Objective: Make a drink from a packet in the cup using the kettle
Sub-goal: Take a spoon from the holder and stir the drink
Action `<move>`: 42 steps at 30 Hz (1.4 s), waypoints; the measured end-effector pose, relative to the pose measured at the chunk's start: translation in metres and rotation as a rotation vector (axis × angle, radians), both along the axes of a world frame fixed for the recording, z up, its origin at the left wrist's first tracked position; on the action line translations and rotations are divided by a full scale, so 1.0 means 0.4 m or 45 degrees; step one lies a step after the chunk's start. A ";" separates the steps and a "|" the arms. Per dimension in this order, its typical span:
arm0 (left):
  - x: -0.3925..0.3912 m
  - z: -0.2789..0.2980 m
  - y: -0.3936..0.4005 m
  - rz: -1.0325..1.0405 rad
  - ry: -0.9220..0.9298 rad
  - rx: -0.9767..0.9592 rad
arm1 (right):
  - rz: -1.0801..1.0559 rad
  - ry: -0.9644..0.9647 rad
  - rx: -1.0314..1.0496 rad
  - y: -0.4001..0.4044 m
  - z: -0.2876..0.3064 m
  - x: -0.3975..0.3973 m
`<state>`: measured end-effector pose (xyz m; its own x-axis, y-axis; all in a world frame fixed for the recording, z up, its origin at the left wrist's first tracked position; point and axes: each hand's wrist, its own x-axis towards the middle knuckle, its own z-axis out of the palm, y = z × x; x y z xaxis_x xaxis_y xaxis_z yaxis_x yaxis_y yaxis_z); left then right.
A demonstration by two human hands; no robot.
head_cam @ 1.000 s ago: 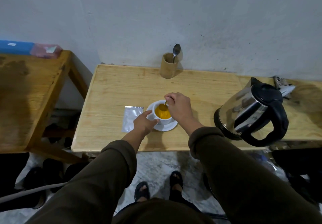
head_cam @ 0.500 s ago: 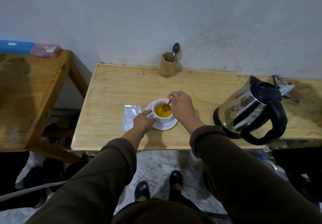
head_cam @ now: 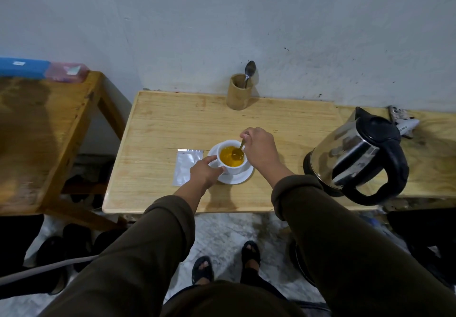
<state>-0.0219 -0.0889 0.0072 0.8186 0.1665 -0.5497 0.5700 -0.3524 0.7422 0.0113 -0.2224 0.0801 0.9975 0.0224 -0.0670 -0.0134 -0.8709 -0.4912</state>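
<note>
A white cup [head_cam: 237, 168] full of orange drink stands on a white saucer [head_cam: 240, 178] on the pale wooden table [head_cam: 158, 129]. My left hand [head_cam: 205, 173] grips the cup's left side. My right hand [head_cam: 259, 151] pinches a small spoon [head_cam: 238, 151] whose bowl dips into the drink. A silver packet [head_cam: 186, 166] lies flat just left of the saucer. The steel kettle [head_cam: 357, 156] with its black handle stands at the right, apart from both hands.
A bamboo holder [head_cam: 238, 92] with another spoon stands at the back by the wall. A darker wooden table [head_cam: 37, 131] with a blue box sits to the left. Small clutter [head_cam: 402, 124] lies behind the kettle. Shoes and my feet are on the floor below.
The spoon's bowl has swept around inside the cup, from the far side toward the right. My right hand shifted slightly with it. The left hand kept its hold.
</note>
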 end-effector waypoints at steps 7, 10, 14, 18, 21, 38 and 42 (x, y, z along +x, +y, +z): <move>0.001 -0.004 -0.001 0.003 0.005 -0.003 | 0.062 0.040 0.146 0.017 -0.010 -0.010; 0.001 -0.005 -0.002 -0.003 0.002 0.015 | 0.066 0.085 0.203 0.018 -0.004 -0.008; 0.002 -0.007 -0.001 -0.013 -0.002 0.017 | 0.072 0.083 0.119 0.011 -0.001 -0.001; 0.003 -0.007 -0.001 -0.015 -0.001 0.014 | 0.019 0.027 0.079 -0.005 -0.011 0.003; 0.005 -0.009 0.000 -0.019 0.001 0.016 | 0.004 0.036 0.159 -0.004 -0.017 -0.003; 0.006 0.001 0.001 -0.028 0.016 0.019 | 0.075 0.050 0.145 0.001 -0.006 -0.005; 0.005 -0.002 0.002 -0.019 0.014 0.006 | 0.093 0.102 0.257 0.005 -0.005 -0.004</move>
